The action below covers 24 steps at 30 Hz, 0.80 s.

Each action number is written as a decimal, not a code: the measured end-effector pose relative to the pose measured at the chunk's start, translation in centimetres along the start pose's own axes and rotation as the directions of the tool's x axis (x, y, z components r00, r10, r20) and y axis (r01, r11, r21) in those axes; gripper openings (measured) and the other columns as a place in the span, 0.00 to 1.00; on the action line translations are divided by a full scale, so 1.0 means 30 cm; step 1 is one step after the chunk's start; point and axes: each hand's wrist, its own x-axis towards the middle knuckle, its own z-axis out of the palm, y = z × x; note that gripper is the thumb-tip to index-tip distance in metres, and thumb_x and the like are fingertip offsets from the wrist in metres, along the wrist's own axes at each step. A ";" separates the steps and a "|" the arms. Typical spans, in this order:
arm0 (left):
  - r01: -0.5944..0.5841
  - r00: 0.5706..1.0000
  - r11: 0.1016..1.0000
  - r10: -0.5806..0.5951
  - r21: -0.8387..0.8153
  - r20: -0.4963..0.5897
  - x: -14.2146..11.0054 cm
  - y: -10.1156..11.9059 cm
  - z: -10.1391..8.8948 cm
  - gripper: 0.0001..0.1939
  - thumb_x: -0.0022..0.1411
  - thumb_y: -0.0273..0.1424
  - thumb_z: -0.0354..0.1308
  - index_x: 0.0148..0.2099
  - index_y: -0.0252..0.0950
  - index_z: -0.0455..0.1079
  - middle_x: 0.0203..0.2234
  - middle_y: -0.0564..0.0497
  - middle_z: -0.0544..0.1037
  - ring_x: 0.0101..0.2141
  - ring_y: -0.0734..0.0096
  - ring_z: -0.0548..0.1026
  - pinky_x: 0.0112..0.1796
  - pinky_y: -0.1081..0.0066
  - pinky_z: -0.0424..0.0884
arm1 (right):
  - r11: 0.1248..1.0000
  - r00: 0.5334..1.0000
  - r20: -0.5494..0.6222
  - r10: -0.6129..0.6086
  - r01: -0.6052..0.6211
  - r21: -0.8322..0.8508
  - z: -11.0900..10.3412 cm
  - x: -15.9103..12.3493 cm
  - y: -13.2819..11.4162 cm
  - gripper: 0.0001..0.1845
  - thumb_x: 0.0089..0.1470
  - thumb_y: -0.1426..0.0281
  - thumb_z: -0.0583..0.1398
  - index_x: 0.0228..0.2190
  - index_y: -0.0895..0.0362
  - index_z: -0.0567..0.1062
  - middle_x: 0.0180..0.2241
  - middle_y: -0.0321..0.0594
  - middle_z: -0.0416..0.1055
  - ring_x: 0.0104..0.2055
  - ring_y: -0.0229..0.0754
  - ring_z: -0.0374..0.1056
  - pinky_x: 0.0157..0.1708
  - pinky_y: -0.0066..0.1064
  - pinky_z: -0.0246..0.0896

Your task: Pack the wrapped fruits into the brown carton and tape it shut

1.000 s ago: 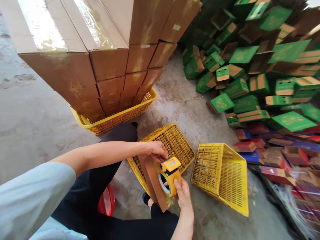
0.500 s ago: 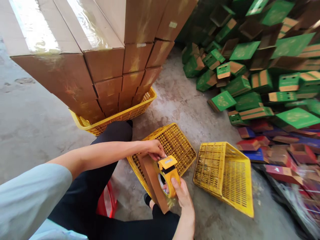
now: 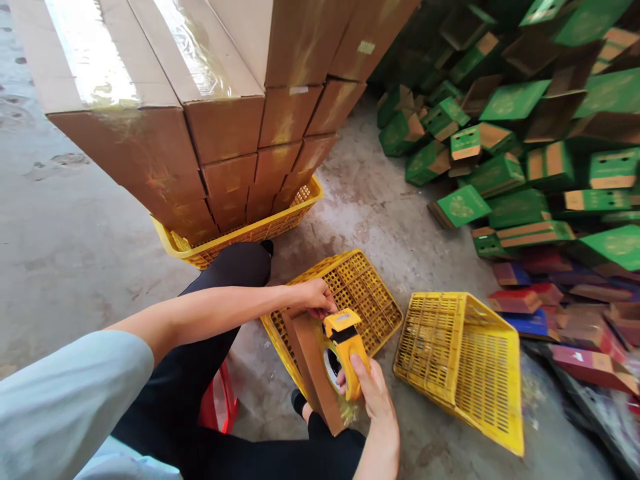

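My left hand grips the top end of a narrow brown cardboard box that stands tilted on an overturned yellow crate. My right hand is closed around a yellow tape dispenser and presses it against the box's side. The dispenser's head sits just under my left hand's fingers.
A tall stack of taped brown cartons rests in a yellow crate ahead. Another yellow crate lies on its side to the right. Green boxes and red and blue ones are heaped on the right. A red stool is under me. The floor is concrete.
The dispenser and my right hand have shifted slightly along the box while my left hand keeps its hold; the camera has drifted a little.
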 end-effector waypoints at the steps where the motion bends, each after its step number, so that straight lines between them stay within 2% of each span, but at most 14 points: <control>1: -0.001 1.000 1.000 0.001 0.005 -0.011 0.000 0.000 -0.002 0.05 0.59 0.28 0.69 0.33 0.32 0.78 0.20 0.56 0.78 0.22 0.80 0.75 0.31 0.79 0.75 | 1.000 1.000 -0.006 0.012 -0.012 -0.005 0.000 0.001 -0.006 0.37 0.44 0.34 0.67 0.32 0.56 0.75 0.18 0.41 0.77 0.17 0.43 0.71 0.17 0.30 0.63; 9: -0.025 0.998 1.000 0.025 0.007 -0.052 -0.014 0.003 -0.015 0.07 0.60 0.26 0.66 0.29 0.32 0.76 0.20 0.56 0.77 0.22 0.79 0.75 0.29 0.80 0.73 | 0.999 1.000 -0.002 0.026 -0.026 -0.030 0.013 0.009 -0.041 0.38 0.42 0.32 0.66 0.24 0.57 0.75 0.15 0.42 0.74 0.16 0.40 0.69 0.18 0.29 0.65; 14: -0.033 0.999 0.999 0.034 0.023 -0.034 -0.011 -0.001 -0.023 0.08 0.60 0.27 0.66 0.28 0.32 0.75 0.18 0.56 0.75 0.21 0.81 0.73 0.26 0.82 0.71 | 0.998 0.999 0.007 0.031 -0.031 -0.049 0.020 0.001 -0.056 0.39 0.42 0.32 0.65 0.24 0.58 0.76 0.15 0.42 0.74 0.16 0.40 0.69 0.18 0.28 0.64; 21: -0.057 0.997 0.997 0.059 0.054 -0.042 0.011 -0.021 -0.027 0.08 0.58 0.29 0.67 0.28 0.32 0.76 0.19 0.55 0.77 0.23 0.78 0.74 0.30 0.78 0.73 | 0.998 1.000 -0.004 0.026 -0.026 -0.058 0.023 -0.005 -0.056 0.37 0.43 0.33 0.65 0.26 0.57 0.75 0.15 0.42 0.74 0.16 0.43 0.69 0.19 0.30 0.66; 24: -0.066 0.997 0.996 0.068 0.058 -0.034 0.007 -0.018 -0.025 0.08 0.59 0.29 0.67 0.28 0.31 0.77 0.19 0.55 0.77 0.23 0.78 0.74 0.28 0.79 0.72 | 0.999 1.000 -0.009 0.002 -0.002 -0.050 0.028 -0.009 -0.050 0.36 0.45 0.34 0.65 0.27 0.58 0.77 0.18 0.45 0.77 0.19 0.45 0.73 0.22 0.32 0.69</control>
